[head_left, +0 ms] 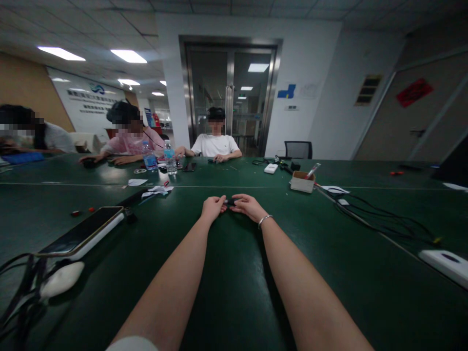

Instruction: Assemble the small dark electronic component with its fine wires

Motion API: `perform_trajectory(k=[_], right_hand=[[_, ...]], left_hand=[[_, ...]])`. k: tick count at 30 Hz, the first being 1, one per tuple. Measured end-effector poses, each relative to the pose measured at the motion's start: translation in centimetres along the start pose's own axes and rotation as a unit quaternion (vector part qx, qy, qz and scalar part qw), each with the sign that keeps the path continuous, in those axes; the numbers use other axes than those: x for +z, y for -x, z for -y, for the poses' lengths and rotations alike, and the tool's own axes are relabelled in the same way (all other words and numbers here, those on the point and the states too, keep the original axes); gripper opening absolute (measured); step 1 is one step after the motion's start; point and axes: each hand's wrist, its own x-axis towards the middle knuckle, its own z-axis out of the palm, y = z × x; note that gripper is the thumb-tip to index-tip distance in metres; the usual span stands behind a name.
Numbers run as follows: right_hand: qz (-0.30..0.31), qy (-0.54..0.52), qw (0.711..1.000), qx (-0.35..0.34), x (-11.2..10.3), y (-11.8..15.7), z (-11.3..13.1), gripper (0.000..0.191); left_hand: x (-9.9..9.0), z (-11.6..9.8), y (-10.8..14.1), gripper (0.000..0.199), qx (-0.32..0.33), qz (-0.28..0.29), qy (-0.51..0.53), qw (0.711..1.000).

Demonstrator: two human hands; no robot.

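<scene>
Both of my arms stretch forward over the green table (234, 273). A small black object (230, 201) with a lighter left end sits between my hands, too small and dark to name. My left hand (212, 209) pinches its left end between thumb and fingers. From the other side, the fingers of my right hand (250, 206) are closed on the black part; a silver bangle (264, 221) circles that wrist.
To the left lie a phone (86, 230) on a white block, cables and paper scraps. Water bottles (170, 158) stand farther back. On the right are a small box (302, 182), black cables (380, 214) and a white device (446, 263). Several people sit across the table.
</scene>
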Motion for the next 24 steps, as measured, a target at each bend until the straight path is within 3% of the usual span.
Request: perform_trajectory(k=[24], right_hand=[[-0.026, -0.003, 0.999, 0.021, 0.40, 0.07, 0.31, 0.008]], left_hand=[[-0.14, 0.93, -0.81, 0.021, 0.024, 0.023, 0.052, 0.998]])
